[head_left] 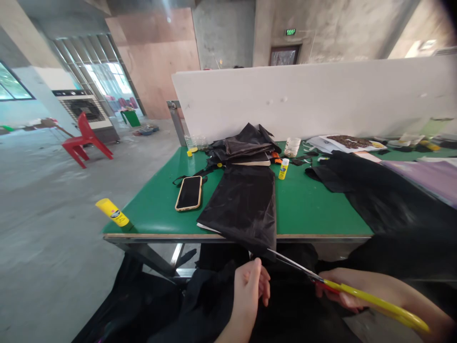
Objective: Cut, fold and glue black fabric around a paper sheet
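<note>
My right hand (344,286) grips a pair of scissors (371,297) with yellow and red handles. Their blades point left to the lower right corner of a black sheet (246,205), thin and creased, that hangs over the table's front edge. White material shows under the sheet's left edge. Just below that hanging edge is my left hand (252,288), fingers curled and thumb up against the dark material; what it pinches, if anything, is hidden. A phone (189,193) lies left of the sheet, and a glue stick (283,169) stands to its right.
On the green table (153,205), another glue stick (112,213) stands at the front left corner. Black pieces (246,143) are heaped behind the sheet, near a clear cup (292,147). Black cloth (371,190) covers the right side. A white board (303,100) closes off the back.
</note>
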The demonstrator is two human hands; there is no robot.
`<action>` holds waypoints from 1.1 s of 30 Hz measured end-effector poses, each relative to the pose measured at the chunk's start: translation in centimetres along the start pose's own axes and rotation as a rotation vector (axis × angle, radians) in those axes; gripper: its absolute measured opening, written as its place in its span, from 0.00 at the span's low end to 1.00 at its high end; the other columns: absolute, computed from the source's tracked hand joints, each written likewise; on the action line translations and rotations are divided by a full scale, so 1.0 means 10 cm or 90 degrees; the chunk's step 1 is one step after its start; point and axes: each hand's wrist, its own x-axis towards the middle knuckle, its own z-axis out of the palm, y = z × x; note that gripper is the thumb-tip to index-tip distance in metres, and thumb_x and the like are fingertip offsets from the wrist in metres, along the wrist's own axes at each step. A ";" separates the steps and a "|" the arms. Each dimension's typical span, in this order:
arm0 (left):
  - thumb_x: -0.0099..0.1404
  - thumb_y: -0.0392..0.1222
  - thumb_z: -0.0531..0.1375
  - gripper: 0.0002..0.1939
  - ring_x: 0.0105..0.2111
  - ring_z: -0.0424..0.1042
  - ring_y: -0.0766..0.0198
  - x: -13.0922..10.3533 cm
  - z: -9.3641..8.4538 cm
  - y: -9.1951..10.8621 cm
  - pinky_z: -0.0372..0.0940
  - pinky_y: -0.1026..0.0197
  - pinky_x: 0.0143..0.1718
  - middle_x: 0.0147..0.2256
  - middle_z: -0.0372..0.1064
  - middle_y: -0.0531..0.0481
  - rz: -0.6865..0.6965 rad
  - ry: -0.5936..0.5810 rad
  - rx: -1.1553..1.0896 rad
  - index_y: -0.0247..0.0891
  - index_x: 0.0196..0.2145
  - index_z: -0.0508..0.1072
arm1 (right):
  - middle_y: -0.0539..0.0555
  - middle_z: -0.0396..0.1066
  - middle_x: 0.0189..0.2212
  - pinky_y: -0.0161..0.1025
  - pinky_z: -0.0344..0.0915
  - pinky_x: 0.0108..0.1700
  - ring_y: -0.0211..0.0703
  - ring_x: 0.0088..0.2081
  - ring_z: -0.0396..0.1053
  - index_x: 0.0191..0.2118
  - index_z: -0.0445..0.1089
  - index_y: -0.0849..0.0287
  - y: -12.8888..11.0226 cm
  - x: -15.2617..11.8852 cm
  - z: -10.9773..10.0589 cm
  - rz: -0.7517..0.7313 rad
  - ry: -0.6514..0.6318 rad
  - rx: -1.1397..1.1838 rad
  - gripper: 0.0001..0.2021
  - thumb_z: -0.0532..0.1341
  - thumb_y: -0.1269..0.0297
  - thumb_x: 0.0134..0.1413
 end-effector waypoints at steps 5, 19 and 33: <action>0.59 0.62 0.51 0.30 0.09 0.58 0.71 0.07 0.04 0.01 0.41 0.69 0.13 0.11 0.62 0.50 -0.088 -0.125 -0.032 0.28 0.25 0.71 | 0.51 0.61 0.24 0.35 0.57 0.23 0.40 0.23 0.62 0.43 0.67 0.58 -0.08 0.03 -0.11 -0.034 -0.010 0.034 0.36 0.53 0.31 0.38; 0.60 0.50 0.56 0.19 0.10 0.58 0.74 0.11 0.10 0.07 0.43 0.69 0.14 0.11 0.60 0.54 -0.058 -0.111 -0.065 0.27 0.28 0.73 | 0.49 0.60 0.22 0.34 0.59 0.24 0.38 0.23 0.62 0.43 0.67 0.63 -0.15 0.17 -0.27 -0.074 -0.047 0.008 0.35 0.54 0.34 0.43; 0.60 0.49 0.55 0.18 0.10 0.56 0.74 0.11 0.12 0.07 0.44 0.68 0.16 0.11 0.59 0.55 -0.045 -0.104 -0.053 0.29 0.26 0.72 | 0.50 0.61 0.23 0.32 0.59 0.22 0.35 0.22 0.63 0.41 0.67 0.64 -0.19 0.29 -0.26 -0.081 -0.009 -0.005 0.30 0.56 0.39 0.46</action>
